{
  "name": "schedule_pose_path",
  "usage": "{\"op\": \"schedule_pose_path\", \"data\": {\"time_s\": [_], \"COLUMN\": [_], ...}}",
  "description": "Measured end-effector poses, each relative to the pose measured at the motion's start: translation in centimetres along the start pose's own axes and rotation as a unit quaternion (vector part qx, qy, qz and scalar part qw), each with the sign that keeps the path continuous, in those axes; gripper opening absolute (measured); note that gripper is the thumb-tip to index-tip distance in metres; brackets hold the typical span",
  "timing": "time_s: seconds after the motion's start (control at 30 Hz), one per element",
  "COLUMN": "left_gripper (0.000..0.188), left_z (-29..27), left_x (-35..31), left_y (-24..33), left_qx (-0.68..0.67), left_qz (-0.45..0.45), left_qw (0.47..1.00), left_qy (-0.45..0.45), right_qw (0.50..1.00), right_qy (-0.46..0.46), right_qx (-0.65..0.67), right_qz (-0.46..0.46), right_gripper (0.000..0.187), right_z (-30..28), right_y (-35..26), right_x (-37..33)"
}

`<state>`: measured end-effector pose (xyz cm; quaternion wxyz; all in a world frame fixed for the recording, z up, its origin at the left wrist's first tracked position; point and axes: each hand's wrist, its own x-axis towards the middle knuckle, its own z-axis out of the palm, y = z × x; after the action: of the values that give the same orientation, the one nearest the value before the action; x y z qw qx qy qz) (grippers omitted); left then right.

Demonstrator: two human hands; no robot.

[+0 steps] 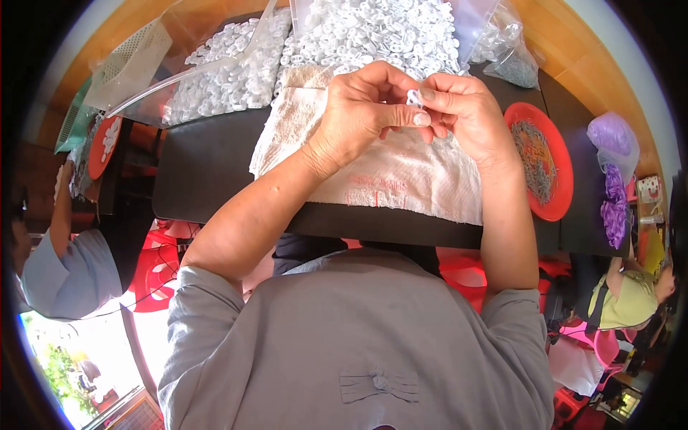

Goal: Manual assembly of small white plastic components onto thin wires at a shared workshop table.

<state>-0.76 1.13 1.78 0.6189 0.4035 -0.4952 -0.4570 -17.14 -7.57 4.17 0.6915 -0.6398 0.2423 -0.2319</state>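
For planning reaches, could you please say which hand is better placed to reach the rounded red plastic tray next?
Probably the right hand: the red tray lies beside its forearm, whereas the left hand is farther away.

The piece (413, 96) is white, the plate (565, 179) red.

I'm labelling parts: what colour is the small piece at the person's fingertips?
The small piece is mostly white; it shows best in the head view.

The right hand (474, 120) partly hides the small white piece (413, 97).
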Motion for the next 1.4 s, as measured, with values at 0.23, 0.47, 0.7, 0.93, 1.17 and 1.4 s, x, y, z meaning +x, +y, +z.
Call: {"op": "schedule_pose_path", "data": {"time_s": [0.23,0.47,0.7,0.93,1.17,1.4], "left_gripper": [0.024,0.023,0.022,0.024,0.030,0.030], "left_z": [-0.2,-0.4,-0.1,0.0,0.3,-0.1], "left_x": [-0.1,-0.2,-0.7,-0.6,-0.8,-1.2], "left_y": [0.3,0.2,0.4,-0.2,-0.6,-0.4], "left_qx": [0.007,0.010,-0.072,-0.013,-0.035,0.076], "left_qz": [0.008,0.010,0.045,0.052,0.059,0.094], "left_qw": [1.000,1.000,0.996,0.999,0.998,0.993], "left_qy": [0.015,0.012,-0.016,0.005,-0.004,0.015], "right_qw": [0.999,0.999,0.998,0.996,0.996,0.991], "right_qy": [0.002,-0.003,-0.013,-0.029,-0.037,-0.050], "right_qx": [0.050,0.041,0.051,0.084,0.081,0.124], "right_qz": [0.010,-0.003,-0.018,-0.003,0.002,-0.002], "right_gripper": [0.023,0.020,0.022,0.023,0.022,0.020], "right_z": [0.5,0.8,1.3,1.2,0.9,1.6], "right_y": [0.1,0.5,0.4,0.4,0.7,0.8], "right_x": [0.0,0.0,-0.2,-0.1,0.0,-0.3]}}
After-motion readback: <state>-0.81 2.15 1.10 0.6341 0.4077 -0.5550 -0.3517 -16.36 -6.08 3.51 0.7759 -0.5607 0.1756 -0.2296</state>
